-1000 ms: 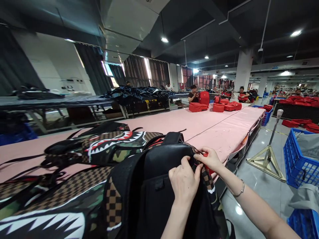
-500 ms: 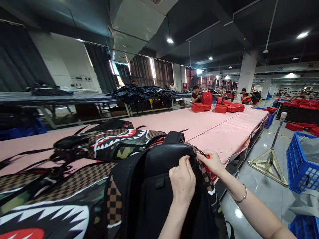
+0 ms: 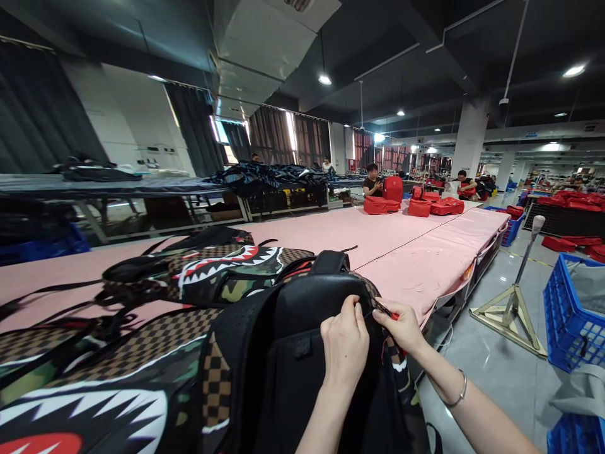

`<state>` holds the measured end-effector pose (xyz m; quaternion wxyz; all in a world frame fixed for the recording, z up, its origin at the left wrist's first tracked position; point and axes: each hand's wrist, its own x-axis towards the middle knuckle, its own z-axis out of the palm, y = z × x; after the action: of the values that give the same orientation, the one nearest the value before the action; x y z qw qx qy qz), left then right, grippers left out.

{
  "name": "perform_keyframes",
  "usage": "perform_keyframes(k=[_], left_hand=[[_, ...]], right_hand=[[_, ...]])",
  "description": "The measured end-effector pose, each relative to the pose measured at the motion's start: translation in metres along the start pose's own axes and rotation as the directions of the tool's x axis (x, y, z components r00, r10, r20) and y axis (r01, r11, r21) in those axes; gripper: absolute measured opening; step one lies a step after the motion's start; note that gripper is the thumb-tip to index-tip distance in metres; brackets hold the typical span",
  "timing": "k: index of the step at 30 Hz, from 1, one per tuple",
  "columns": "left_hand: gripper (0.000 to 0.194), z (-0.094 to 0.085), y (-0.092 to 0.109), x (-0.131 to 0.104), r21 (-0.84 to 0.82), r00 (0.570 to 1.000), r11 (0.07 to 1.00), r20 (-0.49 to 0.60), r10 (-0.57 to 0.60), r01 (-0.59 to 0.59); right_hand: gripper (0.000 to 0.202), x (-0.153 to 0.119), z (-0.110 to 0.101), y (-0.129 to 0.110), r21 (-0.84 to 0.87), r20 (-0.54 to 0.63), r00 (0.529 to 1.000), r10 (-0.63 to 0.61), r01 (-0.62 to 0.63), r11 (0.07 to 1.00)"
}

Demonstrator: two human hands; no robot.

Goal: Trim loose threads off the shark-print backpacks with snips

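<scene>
A black backpack (image 3: 297,378) with checkered and camouflage sides stands in front of me, its padded back towards me. My left hand (image 3: 346,340) is closed in a pinch over the upper right of that back panel; what lies between thumb and finger is too small to make out. Just right of it, my right hand (image 3: 399,325) is closed on small thread snips (image 3: 386,309) with a dark tip and a red part, pointing at the left fingertips. Below the right fingers hangs a thin red thread (image 3: 383,350) against the bag's edge.
More shark-mouth backpacks (image 3: 227,268) lie left on the pink table (image 3: 321,230). Red bags (image 3: 420,205) and two people are at its far end. To the right stand a metal stand (image 3: 513,309) and blue crates (image 3: 570,315). Dark fabric (image 3: 269,173) covers another table.
My right hand has turned slightly, so the dark tip and red part of the snips show more clearly. The red thread now hangs in sight. My left hand stays almost in place.
</scene>
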<state>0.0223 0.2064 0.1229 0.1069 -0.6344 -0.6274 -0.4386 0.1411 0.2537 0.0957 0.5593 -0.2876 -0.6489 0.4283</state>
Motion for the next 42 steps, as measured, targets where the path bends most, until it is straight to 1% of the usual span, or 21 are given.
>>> perform_keyframes(k=[2, 7, 12, 16, 20, 22, 25, 27, 29, 31, 33, 35, 36, 38, 39, 40, 42], left_hand=[[0.027, 0.001, 0.001, 0.001, -0.002, 1.000, 1.000, -0.001, -0.019, 0.019], [0.024, 0.005, 0.000, 0.002, 0.025, 1.000, 0.999, 0.003, -0.029, 0.029], [0.027, 0.009, -0.001, 0.001, 0.054, 1.000, 0.998, -0.020, -0.017, 0.018], [0.029, 0.010, -0.001, 0.002, 0.077, 1.000, 0.997, -0.012, -0.016, 0.017], [0.031, 0.014, -0.009, 0.005, 0.040, 0.997, 0.999, 0.074, 0.009, -0.012], [0.031, 0.021, -0.018, 0.005, 0.080, 0.994, 0.995, 0.093, 0.050, -0.058], [0.037, 0.038, -0.036, 0.005, 0.194, 0.993, 0.976, 0.082, 0.087, -0.101], [0.043, 0.052, -0.049, 0.003, 0.230, 0.993, 0.968, 0.091, 0.081, -0.100], [0.048, 0.067, -0.060, 0.000, 0.239, 0.988, 0.964, 0.130, 0.087, -0.116], [0.051, 0.083, -0.068, -0.009, 0.251, 0.979, 0.958, 0.176, 0.099, -0.142], [0.051, 0.099, -0.074, -0.025, 0.286, 0.964, 0.945, 0.251, 0.087, -0.160], [0.050, 0.113, -0.078, -0.048, 0.330, 0.929, 0.927, 0.368, 0.047, -0.178], [0.050, 0.119, -0.079, -0.060, 0.342, 0.899, 0.918, 0.437, 0.032, -0.199], [0.050, 0.127, -0.079, -0.082, 0.352, 0.842, 0.903, 0.539, 0.019, -0.246], [0.050, 0.128, -0.079, -0.091, 0.356, 0.826, 0.896, 0.564, 0.019, -0.264], [0.050, 0.129, -0.079, -0.097, 0.363, 0.819, 0.889, 0.574, 0.021, -0.278], [0.049, 0.129, -0.078, -0.103, 0.378, 0.822, 0.878, 0.569, 0.029, -0.293]], right_hand=[[0.028, 0.001, 0.000, 0.003, 0.030, -0.005, 1.000, 0.010, -0.009, 1.000], [0.044, 0.002, -0.001, 0.010, 0.146, 0.019, 0.995, 0.097, -0.099, 0.984], [0.046, 0.002, 0.000, 0.017, 0.195, 0.019, 0.989, 0.148, -0.149, 0.969], [0.044, 0.004, 0.002, 0.021, 0.190, -0.011, 0.989, 0.148, -0.143, 0.971], [0.036, 0.000, 0.001, 0.027, 0.161, -0.091, 0.989, 0.116, -0.100, 0.982], [0.035, -0.008, -0.002, 0.036, 0.084, -0.130, 0.989, 0.072, -0.061, 0.995], [0.039, -0.024, -0.009, 0.061, -0.089, -0.157, 0.987, 0.022, -0.037, 0.995], [0.042, -0.031, -0.015, 0.081, -0.160, -0.172, 0.984, 0.047, -0.075, 0.984], [0.042, -0.033, -0.022, 0.098, -0.179, -0.181, 0.977, 0.116, -0.149, 0.973], [0.038, -0.028, -0.030, 0.115, -0.167, -0.179, 0.964, 0.196, -0.226, 0.960], [0.028, -0.022, -0.039, 0.132, -0.150, -0.197, 0.943, 0.269, -0.300, 0.942], [0.023, -0.019, -0.048, 0.151, -0.125, -0.224, 0.911, 0.347, -0.380, 0.917], [0.026, -0.020, -0.052, 0.161, -0.104, -0.233, 0.892, 0.388, -0.419, 0.902], [0.031, -0.027, -0.058, 0.179, -0.046, -0.234, 0.859, 0.456, -0.479, 0.877], [0.033, -0.033, -0.060, 0.187, -0.011, -0.228, 0.846, 0.481, -0.497, 0.868], [0.035, -0.038, -0.061, 0.194, 0.022, -0.223, 0.837, 0.500, -0.508, 0.861], [0.039, -0.048, -0.062, 0.205, 0.079, -0.218, 0.824, 0.523, -0.519, 0.851]])
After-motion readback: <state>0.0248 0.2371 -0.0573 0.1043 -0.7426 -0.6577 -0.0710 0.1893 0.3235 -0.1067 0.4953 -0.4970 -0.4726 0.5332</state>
